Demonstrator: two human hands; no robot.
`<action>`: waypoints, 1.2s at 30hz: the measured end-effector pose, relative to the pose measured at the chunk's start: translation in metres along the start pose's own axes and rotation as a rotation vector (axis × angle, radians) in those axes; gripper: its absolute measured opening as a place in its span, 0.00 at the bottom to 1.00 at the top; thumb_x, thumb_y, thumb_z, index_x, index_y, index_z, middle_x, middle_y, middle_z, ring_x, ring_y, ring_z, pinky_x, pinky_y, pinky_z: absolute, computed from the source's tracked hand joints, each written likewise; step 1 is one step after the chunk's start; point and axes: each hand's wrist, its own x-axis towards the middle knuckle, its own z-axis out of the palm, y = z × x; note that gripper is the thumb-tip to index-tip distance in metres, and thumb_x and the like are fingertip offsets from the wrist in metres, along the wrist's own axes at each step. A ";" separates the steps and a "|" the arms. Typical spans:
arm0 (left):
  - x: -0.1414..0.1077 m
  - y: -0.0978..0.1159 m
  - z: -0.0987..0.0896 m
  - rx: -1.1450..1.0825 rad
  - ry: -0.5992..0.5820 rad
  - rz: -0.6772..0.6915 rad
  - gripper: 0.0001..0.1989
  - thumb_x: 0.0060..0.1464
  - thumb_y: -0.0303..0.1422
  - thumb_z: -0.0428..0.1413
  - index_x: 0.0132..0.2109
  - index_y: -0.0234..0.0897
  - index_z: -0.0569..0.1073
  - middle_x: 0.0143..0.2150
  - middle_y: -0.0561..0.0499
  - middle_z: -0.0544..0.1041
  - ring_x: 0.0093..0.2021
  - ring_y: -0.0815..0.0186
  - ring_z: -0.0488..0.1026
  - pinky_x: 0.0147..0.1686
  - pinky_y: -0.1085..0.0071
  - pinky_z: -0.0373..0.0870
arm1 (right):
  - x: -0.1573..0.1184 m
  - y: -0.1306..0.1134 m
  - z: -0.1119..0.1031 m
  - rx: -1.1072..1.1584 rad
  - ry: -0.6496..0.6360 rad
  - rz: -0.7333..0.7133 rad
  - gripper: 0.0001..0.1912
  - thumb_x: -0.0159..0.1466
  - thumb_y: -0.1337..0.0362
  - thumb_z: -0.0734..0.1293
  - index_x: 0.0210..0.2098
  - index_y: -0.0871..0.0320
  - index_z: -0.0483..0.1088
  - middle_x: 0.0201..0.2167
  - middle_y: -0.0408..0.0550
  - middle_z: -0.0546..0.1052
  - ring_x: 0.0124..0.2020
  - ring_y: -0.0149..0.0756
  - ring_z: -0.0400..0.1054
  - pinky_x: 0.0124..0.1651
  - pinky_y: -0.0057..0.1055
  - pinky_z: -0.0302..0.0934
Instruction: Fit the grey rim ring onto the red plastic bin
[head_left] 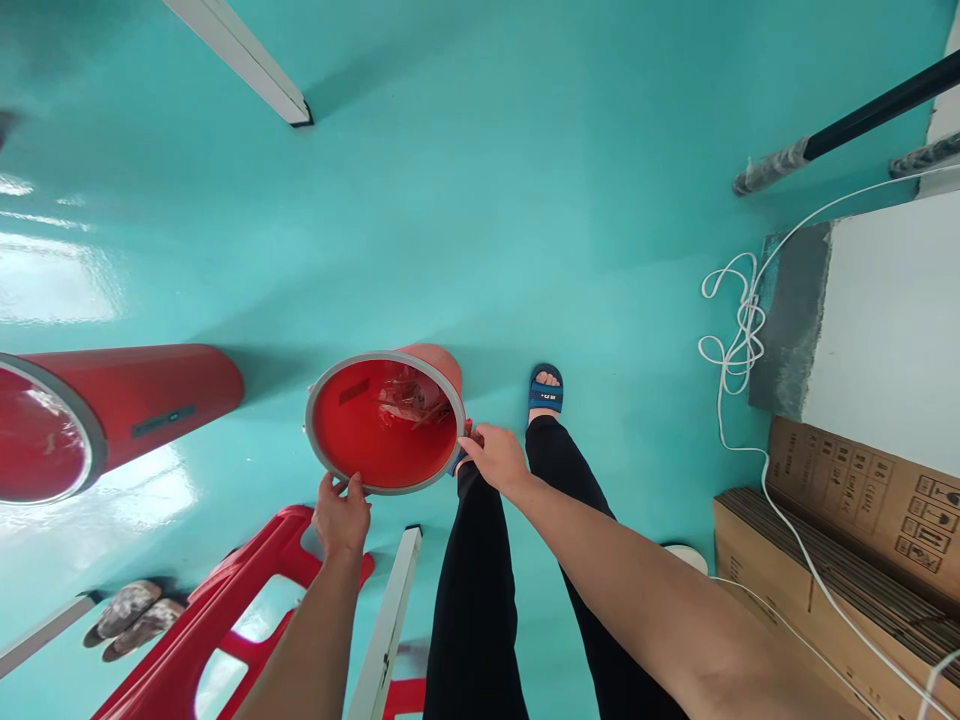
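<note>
A round red bin [345,430] with a grey rim stands on the floor just in front of my feet, its open mouth facing up toward me. Crumpled clear plastic [411,395] lies inside it. My left hand [343,515] grips the near-left part of the rim, thumb and fingers closed over the edge. At the right side of the rim, my right hand [495,456] pinches the edge beside a small red fitting. Part of that grip is hidden behind the fingers.
Another red bin [172,385] stands at the left. A red plastic stool [262,560] and a white table leg [390,620] are close to my left arm. On the right are a tangled white cable [742,330], flattened cardboard boxes [795,610] and a black metal leg [862,130].
</note>
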 end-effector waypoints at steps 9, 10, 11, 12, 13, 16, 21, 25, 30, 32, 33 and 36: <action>-0.004 0.006 0.008 -0.325 -0.124 -0.115 0.08 0.59 0.33 0.52 0.44 0.36 0.69 0.30 0.50 0.74 0.28 0.66 0.75 0.31 0.67 0.77 | -0.003 -0.008 0.005 -0.056 -0.026 0.089 0.14 0.66 0.55 0.63 0.27 0.55 0.64 0.28 0.48 0.73 0.31 0.40 0.65 0.29 0.33 0.47; -0.004 0.008 0.008 -0.345 -0.129 -0.127 0.07 0.59 0.32 0.52 0.43 0.35 0.69 0.31 0.50 0.74 0.28 0.66 0.75 0.31 0.67 0.77 | -0.003 -0.008 0.006 -0.058 -0.025 0.094 0.14 0.66 0.55 0.63 0.27 0.55 0.64 0.28 0.48 0.73 0.31 0.40 0.65 0.29 0.33 0.47; -0.004 0.010 0.009 -0.361 -0.132 -0.136 0.06 0.59 0.31 0.51 0.43 0.35 0.69 0.31 0.49 0.74 0.28 0.66 0.75 0.30 0.66 0.77 | -0.003 -0.007 0.007 -0.059 -0.022 0.098 0.15 0.67 0.54 0.62 0.27 0.55 0.63 0.28 0.49 0.73 0.32 0.40 0.66 0.30 0.33 0.48; -0.003 0.011 0.009 -0.371 -0.134 -0.144 0.05 0.59 0.31 0.51 0.42 0.35 0.69 0.32 0.49 0.74 0.28 0.66 0.75 0.30 0.66 0.78 | -0.003 -0.007 0.009 -0.058 -0.015 0.100 0.15 0.67 0.54 0.62 0.27 0.55 0.63 0.28 0.49 0.73 0.32 0.41 0.66 0.30 0.33 0.48; -0.002 0.012 0.009 -0.373 -0.133 -0.152 0.05 0.59 0.30 0.51 0.42 0.35 0.69 0.32 0.49 0.74 0.28 0.66 0.75 0.30 0.65 0.78 | -0.003 -0.006 0.010 -0.053 -0.006 0.100 0.15 0.67 0.54 0.62 0.28 0.55 0.63 0.28 0.49 0.73 0.33 0.42 0.66 0.31 0.34 0.49; 0.002 0.011 0.005 -0.328 -0.127 -0.179 0.05 0.58 0.30 0.51 0.39 0.34 0.70 0.32 0.47 0.74 0.27 0.65 0.75 0.28 0.65 0.77 | -0.006 -0.005 0.012 -0.007 0.018 0.092 0.14 0.67 0.56 0.62 0.28 0.55 0.63 0.29 0.49 0.73 0.34 0.41 0.67 0.32 0.33 0.51; 0.001 0.006 -0.006 -0.189 -0.155 -0.241 0.06 0.50 0.31 0.57 0.30 0.31 0.73 0.29 0.43 0.75 0.25 0.59 0.75 0.21 0.67 0.73 | -0.007 -0.001 0.010 0.159 0.033 0.026 0.09 0.65 0.59 0.63 0.30 0.54 0.66 0.29 0.44 0.75 0.35 0.37 0.69 0.35 0.30 0.57; -0.019 0.003 0.003 -0.213 -0.209 -0.352 0.11 0.53 0.36 0.54 0.31 0.30 0.73 0.31 0.42 0.77 0.26 0.60 0.75 0.21 0.69 0.71 | -0.003 0.002 0.007 0.249 0.072 -0.005 0.05 0.63 0.61 0.64 0.37 0.54 0.69 0.34 0.42 0.76 0.35 0.35 0.70 0.38 0.30 0.61; -0.047 0.006 0.030 -0.345 -0.284 -0.495 0.13 0.56 0.38 0.54 0.36 0.29 0.72 0.34 0.41 0.79 0.26 0.63 0.75 0.22 0.71 0.69 | 0.007 -0.004 0.002 0.241 0.135 -0.023 0.07 0.60 0.61 0.67 0.38 0.55 0.69 0.37 0.44 0.76 0.36 0.36 0.69 0.38 0.31 0.61; -0.052 0.008 0.037 -0.401 -0.306 -0.527 0.13 0.57 0.38 0.53 0.38 0.29 0.72 0.35 0.41 0.79 0.27 0.64 0.76 0.23 0.72 0.69 | 0.010 -0.008 -0.001 0.222 0.154 -0.028 0.08 0.60 0.61 0.67 0.39 0.55 0.69 0.38 0.44 0.76 0.38 0.36 0.68 0.39 0.32 0.60; -0.054 0.008 0.039 -0.427 -0.313 -0.537 0.13 0.58 0.38 0.52 0.39 0.29 0.71 0.35 0.41 0.79 0.27 0.64 0.76 0.23 0.72 0.69 | 0.011 -0.010 -0.002 0.211 0.159 -0.031 0.09 0.60 0.61 0.67 0.40 0.55 0.69 0.38 0.45 0.76 0.38 0.36 0.68 0.39 0.32 0.60; -0.055 0.007 0.040 -0.495 -0.324 -0.552 0.12 0.60 0.37 0.51 0.41 0.30 0.70 0.37 0.41 0.79 0.28 0.65 0.77 0.24 0.73 0.70 | 0.011 -0.015 -0.005 0.178 0.149 -0.042 0.08 0.61 0.62 0.67 0.41 0.55 0.69 0.38 0.44 0.75 0.38 0.36 0.68 0.38 0.32 0.59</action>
